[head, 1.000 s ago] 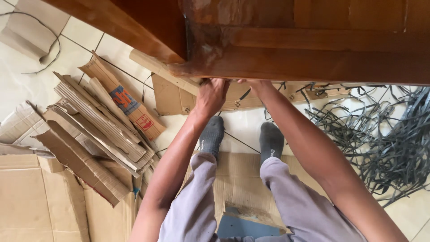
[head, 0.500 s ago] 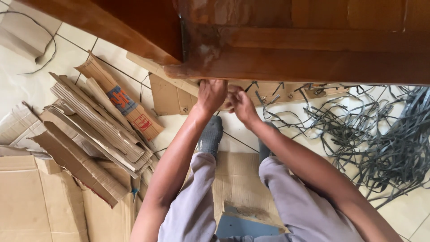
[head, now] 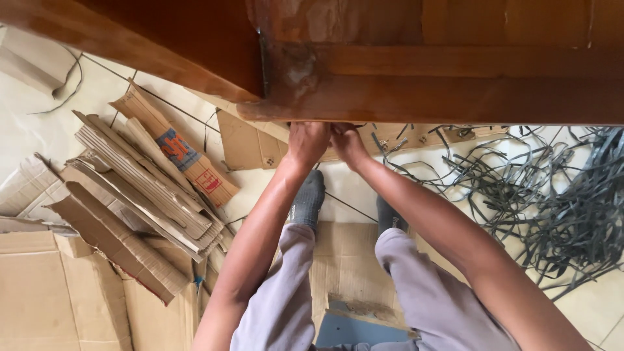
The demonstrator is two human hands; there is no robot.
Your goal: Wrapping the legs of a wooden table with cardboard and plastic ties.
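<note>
My left hand (head: 307, 143) and my right hand (head: 348, 145) are side by side, touching, right under the lower edge of a large brown wooden cabinet (head: 455, 84). Both reach onto a cardboard strip (head: 250, 148) that lies on the tiled floor beneath that edge. The fingertips of both hands are hidden under the wood, so what they grip does not show. My feet in grey socks (head: 308, 198) stand just behind the hands, on a flat sheet of cardboard (head: 344, 260).
A tangle of grey plastic straps (head: 552, 195) covers the floor at the right. Several torn, folded cardboard pieces (head: 143, 188) are piled at the left, with a big flat carton (head: 52, 292) at the bottom left. A thin cable (head: 68, 88) lies at the far left.
My right hand has moved left from under the cabinet edge, dipped toward me, and come up against my left hand. My left hand has hardly moved.
</note>
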